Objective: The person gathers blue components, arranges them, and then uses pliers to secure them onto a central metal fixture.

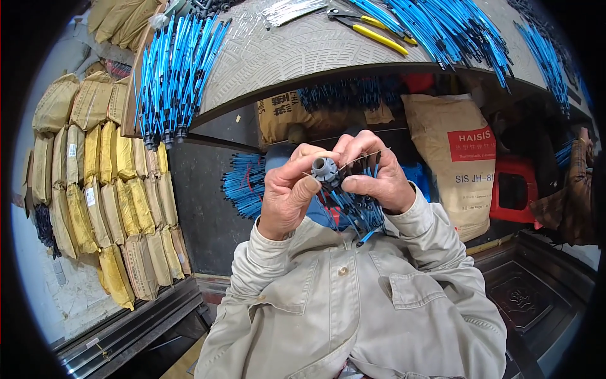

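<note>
Here, a small grey tube-shaped piece (324, 168) sits at the centre of my view, pinched between the thumb and fingertips of the left hand (289, 196), open end facing the camera. I see it raised in front of the chest, below the table's front edge, not resting on anything.

The right hand (372, 174) is just beside it, clenched around a bundle of blue rods (356, 202) with black tips; the rods fan down and out from under the palm. A thin wire pokes out above the right fingers; I cannot tell what it joins to.

Surface: a grey ribbed table (303, 50) curves across the top of the view. On it lie a heap of blue rods (442, 28), yellow-handled pliers (372, 31) and some thin metal pins (290, 9). Another sheaf of blue rods (173, 69) lies on a board to the table's left.

Pose: both forearms come up from the lower edge in beige sleeves (353, 303), wrists bent inward, hands almost touching at the fingertips.

Room: stacked yellow and tan sacks (107, 189) along the left wall; a large tan sack (454, 158) with a red label under the table at right; a red stool (514, 189) beside it; more blue rods (243, 183) lie behind the left hand. The hands hide part of the bundle.
</note>
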{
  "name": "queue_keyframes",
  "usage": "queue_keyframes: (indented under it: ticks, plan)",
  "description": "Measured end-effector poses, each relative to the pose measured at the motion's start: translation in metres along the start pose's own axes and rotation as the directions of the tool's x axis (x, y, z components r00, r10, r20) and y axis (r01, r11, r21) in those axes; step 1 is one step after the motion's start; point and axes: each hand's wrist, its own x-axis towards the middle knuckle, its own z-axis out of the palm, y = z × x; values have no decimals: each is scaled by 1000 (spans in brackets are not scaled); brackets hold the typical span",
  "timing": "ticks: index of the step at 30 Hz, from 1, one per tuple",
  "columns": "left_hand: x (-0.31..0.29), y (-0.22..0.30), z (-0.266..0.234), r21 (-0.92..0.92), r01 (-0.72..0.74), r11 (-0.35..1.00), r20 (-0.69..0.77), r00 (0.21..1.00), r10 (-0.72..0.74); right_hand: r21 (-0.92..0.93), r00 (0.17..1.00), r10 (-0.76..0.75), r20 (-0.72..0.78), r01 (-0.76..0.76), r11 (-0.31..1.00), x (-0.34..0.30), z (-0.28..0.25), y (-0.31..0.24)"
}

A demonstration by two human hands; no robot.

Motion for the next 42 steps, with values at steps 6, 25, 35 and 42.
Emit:
queue_keyframes:
  ticks: [6,25,35,42]
  plan:
    - [-2,4,12,-91,37,995,-122,991,-48,54,980,195,-48,-192,980,0,2,-12]
    - [-4,2,-4,-119,25,993,-126,991,-40,-391,969,214,-128,-247,887,-17,10,-16]
    - [4,5,-28,30,94,995,54,994,-96,-198,954,297,38,-284,938,-5,1,-1]
    - [5,4,-29,115,144,983,44,988,-150,120,971,236,-19,-233,965,-1,4,11]
